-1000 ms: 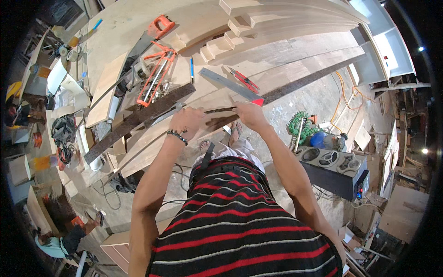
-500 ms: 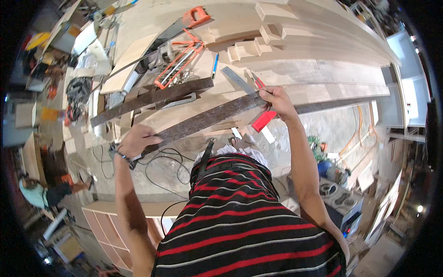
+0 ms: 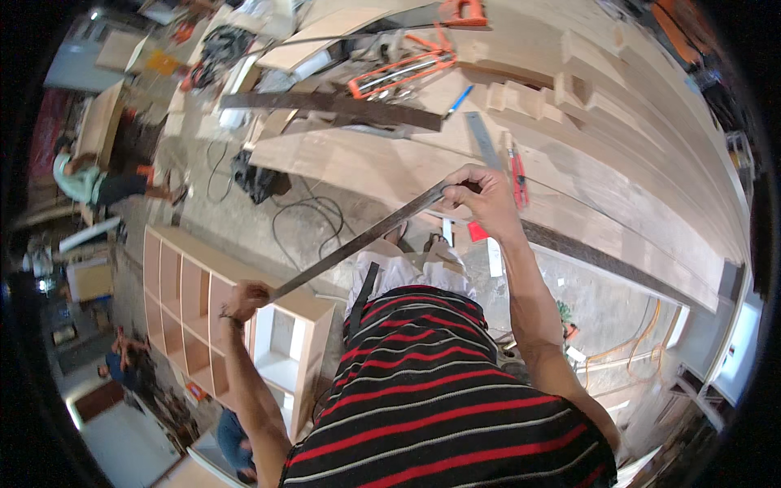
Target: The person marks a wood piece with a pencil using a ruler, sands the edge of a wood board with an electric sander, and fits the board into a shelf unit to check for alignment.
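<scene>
A dark brown strip (image 3: 358, 243), perhaps wood or laminate, stretches between my hands and slants down to the left. My left hand (image 3: 246, 301) is closed round its lower end. At the upper end, my right hand (image 3: 484, 199) pinches it between thumb and fingers. Mostly a narrow side of the strip faces up. Beside my right hand, a red-handled tool (image 3: 518, 175) and a metal ruler (image 3: 482, 138) lie on the pale workbench (image 3: 366, 167). Farther back rests a second dark brown strip (image 3: 333, 107), with a blue pencil (image 3: 460, 99) near its right end.
An orange-framed tool (image 3: 403, 75) and an orange-handled saw (image 3: 464, 12) lie at the back. Wood pieces (image 3: 521, 102) stand on the bench's right. A shelf unit (image 3: 232, 272) stands at lower left, cables (image 3: 305, 207) cross the floor, and a person (image 3: 85, 175) works far left.
The strip has tipped from its broad face to a narrow side and come off the bench toward me. My left hand has dropped lower. The whole view has swung left.
</scene>
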Motion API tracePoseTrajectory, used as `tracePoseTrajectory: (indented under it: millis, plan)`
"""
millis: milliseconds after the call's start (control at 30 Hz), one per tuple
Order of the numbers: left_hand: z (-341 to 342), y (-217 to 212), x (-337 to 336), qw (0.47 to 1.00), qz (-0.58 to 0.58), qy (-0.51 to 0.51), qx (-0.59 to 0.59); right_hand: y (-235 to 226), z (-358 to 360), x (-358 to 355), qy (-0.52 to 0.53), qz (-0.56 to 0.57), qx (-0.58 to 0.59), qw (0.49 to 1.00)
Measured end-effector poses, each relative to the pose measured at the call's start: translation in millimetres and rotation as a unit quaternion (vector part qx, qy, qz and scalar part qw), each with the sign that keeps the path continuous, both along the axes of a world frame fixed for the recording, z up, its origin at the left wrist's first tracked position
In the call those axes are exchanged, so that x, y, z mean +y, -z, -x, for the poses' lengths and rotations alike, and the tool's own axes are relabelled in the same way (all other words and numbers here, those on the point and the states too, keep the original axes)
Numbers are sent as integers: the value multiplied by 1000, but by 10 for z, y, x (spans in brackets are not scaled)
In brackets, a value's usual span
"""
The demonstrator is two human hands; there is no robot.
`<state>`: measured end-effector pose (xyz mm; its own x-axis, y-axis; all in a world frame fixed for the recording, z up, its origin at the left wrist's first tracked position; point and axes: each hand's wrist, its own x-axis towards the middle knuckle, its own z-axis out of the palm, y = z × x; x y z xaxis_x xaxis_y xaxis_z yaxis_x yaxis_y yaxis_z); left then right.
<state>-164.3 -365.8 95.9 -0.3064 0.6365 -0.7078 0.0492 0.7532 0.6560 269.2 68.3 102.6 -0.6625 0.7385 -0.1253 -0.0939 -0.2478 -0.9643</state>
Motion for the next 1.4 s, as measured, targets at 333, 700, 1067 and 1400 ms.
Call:
tracePoseTrajectory:
  millis: [333,700,1067,1400]
  plan:
    - [-1849,-391,1322,944,-224,52,-237,-333,758,-482,-257,-29,28,965]
    - [-1625,-448,1148,938,-321,-121,-52,-299,1508,-1128,-195,-298,-12,934]
    - [-543,-465,300,881,-251,-126,380,1023,3824,-306,8,-398,-297,868]
    - [31,-383,-140,844,-230,-228,427,1386,4910,-164,64,-342,-515,783]
